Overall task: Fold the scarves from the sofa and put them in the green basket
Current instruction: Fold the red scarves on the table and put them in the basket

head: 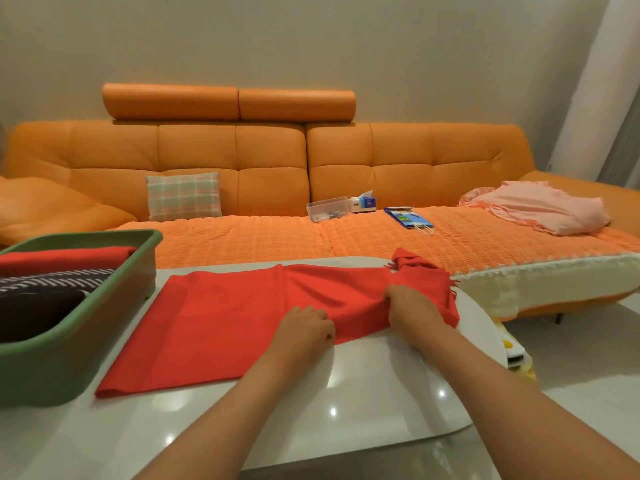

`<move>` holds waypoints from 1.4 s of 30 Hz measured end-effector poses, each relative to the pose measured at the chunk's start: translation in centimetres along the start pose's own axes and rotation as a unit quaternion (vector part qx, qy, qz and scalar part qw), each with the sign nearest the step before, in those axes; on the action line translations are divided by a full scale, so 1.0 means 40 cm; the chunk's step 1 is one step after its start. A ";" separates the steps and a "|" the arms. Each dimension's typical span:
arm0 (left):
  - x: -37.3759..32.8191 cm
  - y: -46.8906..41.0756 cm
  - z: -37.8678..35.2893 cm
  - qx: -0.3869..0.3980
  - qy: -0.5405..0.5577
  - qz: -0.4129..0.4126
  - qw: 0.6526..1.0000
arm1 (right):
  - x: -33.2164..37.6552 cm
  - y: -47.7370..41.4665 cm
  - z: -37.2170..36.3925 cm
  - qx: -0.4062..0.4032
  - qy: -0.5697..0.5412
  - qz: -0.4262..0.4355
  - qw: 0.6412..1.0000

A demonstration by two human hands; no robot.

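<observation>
A red scarf (221,317) lies spread across the glossy white table (363,403), its right end bunched and fringed. My left hand (304,329) grips the scarf's near edge at the middle. My right hand (410,308) grips the bunched cloth near the right end. The green basket (69,362) stands on the table's left, holding a folded red scarf (65,258), a striped black-and-white one (59,280) and a dark one (34,313). Behind the table runs the orange sofa (242,154).
On the sofa seat lie a plaid cushion (183,196), a clear plastic box (327,208), a tissue box (363,202), a blue paper bag (408,218) and a pink cloth (540,211). A white and yellow object (516,355) sits beside the table's right edge.
</observation>
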State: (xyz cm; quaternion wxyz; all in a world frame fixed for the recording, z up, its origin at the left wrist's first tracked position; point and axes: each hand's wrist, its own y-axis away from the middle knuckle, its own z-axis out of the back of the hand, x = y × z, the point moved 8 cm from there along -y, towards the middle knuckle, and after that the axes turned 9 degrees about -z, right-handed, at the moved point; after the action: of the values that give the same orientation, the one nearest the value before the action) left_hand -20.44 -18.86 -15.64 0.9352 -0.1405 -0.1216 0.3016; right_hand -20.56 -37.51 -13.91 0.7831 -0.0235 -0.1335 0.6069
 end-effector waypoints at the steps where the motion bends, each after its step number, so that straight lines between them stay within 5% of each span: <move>1: 0.003 -0.002 -0.001 0.005 -0.034 0.006 0.999 | -0.002 -0.001 0.016 -0.025 -0.011 -0.002 1.000; 5: -0.005 -0.007 0.008 -0.026 -0.048 0.012 0.998 | 0.000 0.005 0.060 -0.096 0.001 0.051 0.994; 9: 0.004 0.003 0.026 -0.039 0.236 0.111 0.965 | 0.005 0.035 0.026 0.085 -0.130 0.066 0.986; 12: -0.011 0.019 0.006 0.016 0.402 0.148 0.904 | 0.006 0.074 -0.023 0.175 -0.022 0.110 0.978; 17: -0.046 0.018 -0.028 0.172 0.324 0.114 0.923 | -0.027 0.054 0.007 0.114 0.039 0.088 0.989; 23: -0.055 -0.040 0.002 0.133 0.291 0.083 0.944 | -0.061 0.056 -0.026 0.193 -0.021 0.072 0.978; 29: -0.097 -0.072 -0.020 0.100 0.240 0.011 0.966 | -0.062 0.033 -0.012 0.088 -0.004 0.117 0.989; 37: -0.074 -0.089 -0.015 0.008 0.195 0.028 0.980 | -0.084 0.087 0.016 0.252 0.092 0.054 0.962; 40: -0.083 -0.081 -0.069 0.123 0.199 0.034 0.972 | -0.123 0.137 0.017 0.373 0.064 -0.033 0.925; 42: -0.098 -0.077 -0.091 0.198 0.200 0.023 0.959 | -0.120 0.123 0.041 0.354 0.006 -0.051 0.934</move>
State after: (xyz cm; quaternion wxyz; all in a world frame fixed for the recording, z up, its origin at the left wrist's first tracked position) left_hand -20.75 -24.30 -18.56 0.9421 -0.0126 0.1339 0.3071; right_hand -26.71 -41.01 -14.17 0.7715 0.2585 0.0935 0.5738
